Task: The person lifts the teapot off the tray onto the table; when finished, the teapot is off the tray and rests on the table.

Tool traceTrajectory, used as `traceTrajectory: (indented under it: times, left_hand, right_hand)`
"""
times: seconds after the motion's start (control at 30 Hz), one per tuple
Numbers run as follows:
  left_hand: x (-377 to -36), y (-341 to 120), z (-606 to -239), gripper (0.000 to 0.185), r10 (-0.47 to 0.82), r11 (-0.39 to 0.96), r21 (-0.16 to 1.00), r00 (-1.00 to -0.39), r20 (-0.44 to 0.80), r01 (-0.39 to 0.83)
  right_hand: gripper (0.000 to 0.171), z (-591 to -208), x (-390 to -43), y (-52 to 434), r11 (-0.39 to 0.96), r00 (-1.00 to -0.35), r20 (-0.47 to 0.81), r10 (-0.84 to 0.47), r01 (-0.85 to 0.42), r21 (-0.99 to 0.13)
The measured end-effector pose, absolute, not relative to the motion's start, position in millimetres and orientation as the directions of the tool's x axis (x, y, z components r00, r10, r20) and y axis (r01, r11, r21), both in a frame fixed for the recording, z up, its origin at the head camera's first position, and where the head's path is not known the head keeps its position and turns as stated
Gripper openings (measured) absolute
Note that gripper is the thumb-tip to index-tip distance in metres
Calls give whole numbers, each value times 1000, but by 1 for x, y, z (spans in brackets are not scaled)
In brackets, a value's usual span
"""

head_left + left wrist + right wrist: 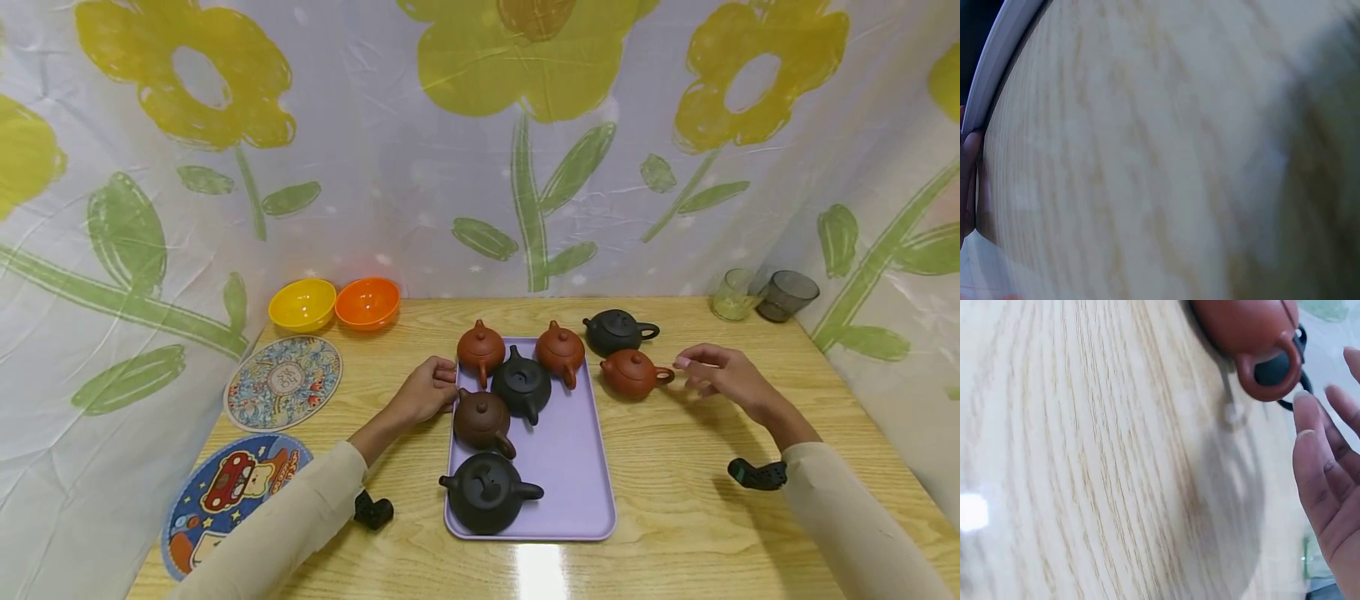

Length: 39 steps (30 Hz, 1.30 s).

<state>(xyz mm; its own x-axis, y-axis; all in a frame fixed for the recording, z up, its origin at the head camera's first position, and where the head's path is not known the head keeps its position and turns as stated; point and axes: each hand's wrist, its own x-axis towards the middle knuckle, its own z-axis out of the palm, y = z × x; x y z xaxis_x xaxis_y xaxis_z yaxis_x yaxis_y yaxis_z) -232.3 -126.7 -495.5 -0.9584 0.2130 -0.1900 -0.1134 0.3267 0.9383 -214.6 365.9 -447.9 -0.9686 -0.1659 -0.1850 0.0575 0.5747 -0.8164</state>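
Your right hand [716, 373] is hovering with relaxed, straight fingers [1310, 434] just beside the handle of the red-brown teapot [632, 372], not gripping it. That teapot is sitting on the wooden table [697, 500], right of the purple tray [570, 467]. Your left hand [427, 392] is resting at the tray's left edge, fingers curled; whether it is gripping the edge is unclear.

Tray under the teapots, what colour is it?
Light purple tray, clearest in the head view.
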Motion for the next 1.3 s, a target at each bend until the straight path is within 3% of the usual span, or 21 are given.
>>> traceTrajectory:
  times: [0.37,0.77,1.3]
  left_hand:
    - [-228,-125,-486,43,223,333,935,-954,-200,-118]
    - [-232,-126,-496,42,209,340,933,-958,-197,-118]
    - [-233,-126,-496,40,202,340,932,-959,-201,-124]
  right_hand:
    - [47,-426,-192,358,575,-981,-94,-170,-21,-818]
    - [26,-408,-163,315,481,-950,-20,-313,-140,-865]
    - [14,-431,-138,234,414,-866,-46,-498,-190,-890]
